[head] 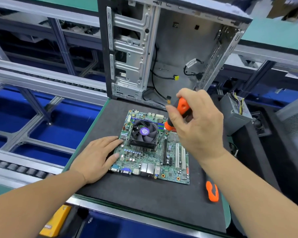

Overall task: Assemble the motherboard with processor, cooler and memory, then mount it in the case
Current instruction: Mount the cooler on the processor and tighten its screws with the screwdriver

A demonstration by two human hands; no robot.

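**Fingers on screwdriver, board on the mat**

Fingers (175, 111) of the right hand (199, 124) curl round an orange-and-black screwdriver (182, 105), held upright above the motherboard (155, 150). Left hand (95, 158) lies flat, fingers straight, touching the board's left edge. Cooler (144, 133) sits on the board. Board lies on the black mat (144, 200) on the worktop. Open case (170, 48) stands behind. Second screwdriver (212, 191) lies right of the board.

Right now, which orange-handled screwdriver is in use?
The screwdriver gripped in the right hand, held above the motherboard beside the cooler fan. The other screwdriver lies untouched on the black mat, near its right edge.
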